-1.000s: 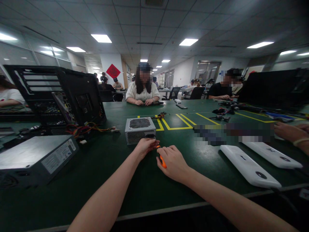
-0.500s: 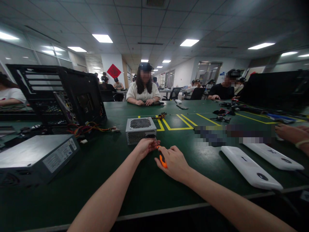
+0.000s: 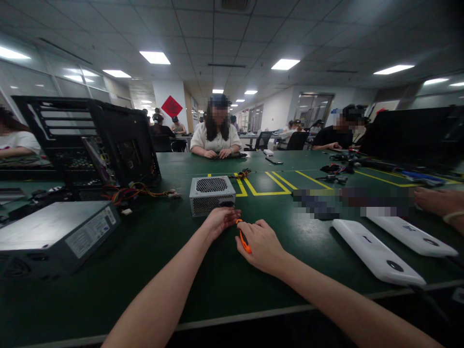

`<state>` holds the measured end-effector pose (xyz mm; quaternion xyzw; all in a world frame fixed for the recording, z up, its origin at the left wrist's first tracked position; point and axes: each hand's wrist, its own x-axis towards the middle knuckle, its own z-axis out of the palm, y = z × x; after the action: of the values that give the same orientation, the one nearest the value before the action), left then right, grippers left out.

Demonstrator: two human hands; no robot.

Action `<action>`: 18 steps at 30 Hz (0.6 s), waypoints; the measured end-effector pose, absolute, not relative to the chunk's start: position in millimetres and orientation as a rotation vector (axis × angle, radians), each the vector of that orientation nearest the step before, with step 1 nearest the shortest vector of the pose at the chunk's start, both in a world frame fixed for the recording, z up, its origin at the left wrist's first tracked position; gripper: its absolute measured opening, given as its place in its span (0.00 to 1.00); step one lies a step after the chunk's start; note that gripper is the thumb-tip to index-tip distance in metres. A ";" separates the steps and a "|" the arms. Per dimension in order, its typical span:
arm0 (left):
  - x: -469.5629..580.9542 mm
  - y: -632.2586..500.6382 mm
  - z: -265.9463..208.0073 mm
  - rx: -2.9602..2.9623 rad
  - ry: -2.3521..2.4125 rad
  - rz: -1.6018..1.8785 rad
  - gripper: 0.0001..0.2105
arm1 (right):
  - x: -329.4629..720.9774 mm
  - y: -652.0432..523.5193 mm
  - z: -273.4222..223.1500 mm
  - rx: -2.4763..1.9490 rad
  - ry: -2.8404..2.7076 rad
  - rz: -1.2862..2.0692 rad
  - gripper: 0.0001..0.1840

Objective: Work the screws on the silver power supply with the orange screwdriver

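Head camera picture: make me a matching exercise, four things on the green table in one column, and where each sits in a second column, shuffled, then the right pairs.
Things
1. screwdriver
2. silver box
3. computer case
4. white panels

Places
A. upright at the far left, coloured wires trailing from it
B. flat on the right, side by side
C. in the right hand, by the left hand
D. just beyond both hands, mesh top up

Pairs: 1-C, 2-D, 3-A, 4-B
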<state>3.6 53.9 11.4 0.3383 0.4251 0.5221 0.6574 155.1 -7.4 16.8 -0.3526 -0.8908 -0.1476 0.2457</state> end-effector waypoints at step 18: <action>5.5 52.7 9.7 0.805 0.992 1.199 0.04 | 156.6 -9.1 19.4 -0.927 -2.456 -0.476 0.08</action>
<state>5.5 52.7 9.7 0.3529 0.4348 0.5258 0.6403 156.6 -9.1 19.4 -0.3377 -0.8949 -0.1735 0.2347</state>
